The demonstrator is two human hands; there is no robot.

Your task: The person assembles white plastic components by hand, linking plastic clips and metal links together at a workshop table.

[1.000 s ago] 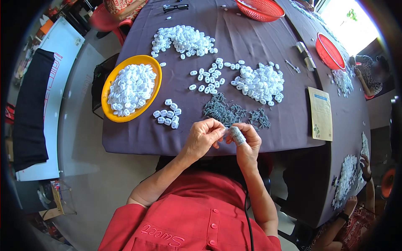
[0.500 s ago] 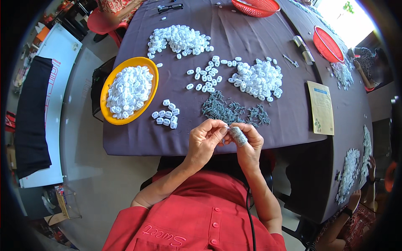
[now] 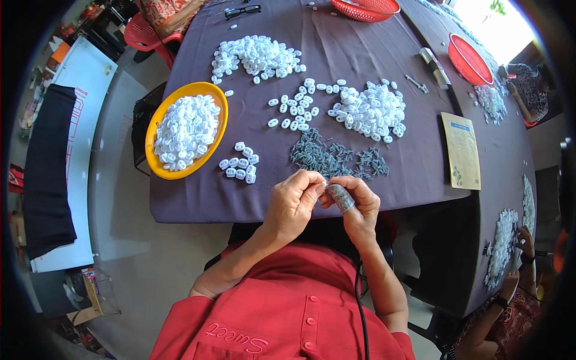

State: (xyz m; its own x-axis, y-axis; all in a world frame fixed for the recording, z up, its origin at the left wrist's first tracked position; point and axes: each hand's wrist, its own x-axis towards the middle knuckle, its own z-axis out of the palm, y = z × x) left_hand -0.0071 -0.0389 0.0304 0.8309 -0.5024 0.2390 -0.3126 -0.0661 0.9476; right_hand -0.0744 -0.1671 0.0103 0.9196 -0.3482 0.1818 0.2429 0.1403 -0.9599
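At the table's near edge, my left hand [image 3: 292, 204] and my right hand [image 3: 360, 210] meet fingertip to fingertip. Between them they pinch a small white piece [image 3: 325, 185], mostly hidden by the fingers. A grey speckled cover [image 3: 341, 197] wraps my right thumb. Just beyond my fingertips lies a heap of small dark grey pins [image 3: 315, 155]. To the left of my hands is a small group of white oval pieces [image 3: 239, 163] with dark holes showing. Loose white ovals [image 3: 292, 111] and a larger white pile [image 3: 373, 113] lie farther back.
A yellow bowl [image 3: 152, 157] full of white pieces stands at the left edge, with another white pile [image 3: 255, 57] behind it. Red baskets [image 3: 470, 60], a tan packet [image 3: 461, 153] and eyeglasses [image 3: 243, 11] also lie on the dark tablecloth [image 3: 198, 201]. Co-workers' hands [image 3: 510, 285] handle pieces at right.
My hands keep the same pinch, with only slight finger movement. The whole view has shifted a little. At the lower right, a co-worker's hand has moved.
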